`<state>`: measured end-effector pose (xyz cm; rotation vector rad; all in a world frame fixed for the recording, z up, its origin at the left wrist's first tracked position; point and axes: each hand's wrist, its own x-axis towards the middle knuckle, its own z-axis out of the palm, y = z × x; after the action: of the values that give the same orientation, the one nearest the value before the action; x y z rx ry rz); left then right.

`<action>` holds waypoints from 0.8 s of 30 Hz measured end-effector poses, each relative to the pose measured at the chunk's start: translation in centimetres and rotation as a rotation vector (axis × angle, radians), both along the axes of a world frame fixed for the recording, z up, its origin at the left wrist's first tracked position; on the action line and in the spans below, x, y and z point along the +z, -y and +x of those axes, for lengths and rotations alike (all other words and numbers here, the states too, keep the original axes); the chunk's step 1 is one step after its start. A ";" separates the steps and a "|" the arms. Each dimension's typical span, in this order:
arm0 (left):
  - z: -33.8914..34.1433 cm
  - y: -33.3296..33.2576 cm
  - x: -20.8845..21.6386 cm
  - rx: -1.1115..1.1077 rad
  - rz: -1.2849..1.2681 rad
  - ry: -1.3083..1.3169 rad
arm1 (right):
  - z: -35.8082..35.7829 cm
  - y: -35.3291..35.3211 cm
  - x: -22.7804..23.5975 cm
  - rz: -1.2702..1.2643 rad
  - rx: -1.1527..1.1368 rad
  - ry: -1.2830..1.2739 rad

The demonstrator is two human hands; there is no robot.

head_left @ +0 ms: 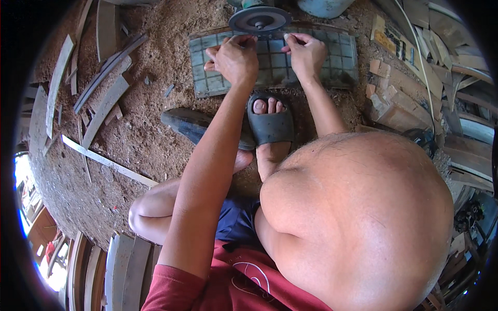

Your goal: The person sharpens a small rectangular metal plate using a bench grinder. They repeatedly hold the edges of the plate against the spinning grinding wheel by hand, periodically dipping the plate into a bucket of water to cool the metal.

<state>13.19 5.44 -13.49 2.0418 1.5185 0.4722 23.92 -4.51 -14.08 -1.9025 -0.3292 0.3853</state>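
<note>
A round grey grinding disc (pixel 244 22) is mounted at the top middle, on a green machine body partly cut off by the upper edge. Just below the disc, my left hand (pixel 236 61) is closed in a pinch of thumb and forefinger. To its right, my right hand (pixel 307 56) pinches in the same way, its fingertips pointing at the left ones. A thin dark line seems to run between the two pinches, but I cannot make out what it is. Under both hands lies a rectangular grey-green slab (pixel 277 63) with a dark grid pattern.
Sawdust covers the ground (pixel 140 109). My sandalled foot (pixel 271 122) stands just below the slab. Curved wooden offcuts (pixel 106 109) lie at left, with a long pale strip (pixel 106 161). Stacked wood blocks (pixel 397 111) and a white cable (pixel 423 67) are at right.
</note>
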 end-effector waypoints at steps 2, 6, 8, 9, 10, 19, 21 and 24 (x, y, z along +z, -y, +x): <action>0.2 0.2 0.1 -0.004 0.000 0.005 | 0.2 0.1 -0.4 0.021 -0.010 0.017; 0.2 0.1 0.1 0.009 -0.033 0.008 | 0.2 0.0 -0.5 0.011 -0.009 0.028; 0.1 0.0 0.0 0.014 -0.030 0.007 | 0.1 0.0 -0.4 -0.006 -0.008 0.028; 0.2 0.2 0.0 0.005 -0.036 0.012 | 0.3 0.1 -0.4 -0.008 -0.010 0.030; 0.3 0.3 0.1 -0.004 -0.043 0.017 | 0.4 0.2 -0.5 0.005 -0.017 0.029; 0.7 0.7 -0.7 0.046 0.038 0.041 | 0.5 0.2 -0.7 0.025 -0.030 0.021; 0.7 0.7 -0.8 0.045 0.037 0.039 | 0.6 0.3 -0.7 0.020 -0.027 0.030; 0.9 0.9 -0.6 0.038 0.013 0.031 | 0.8 0.5 -0.6 0.017 -0.027 0.015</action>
<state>14.13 4.54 -14.09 2.0088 1.5423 0.5279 24.68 -5.05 -14.66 -1.8922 -0.3152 0.3493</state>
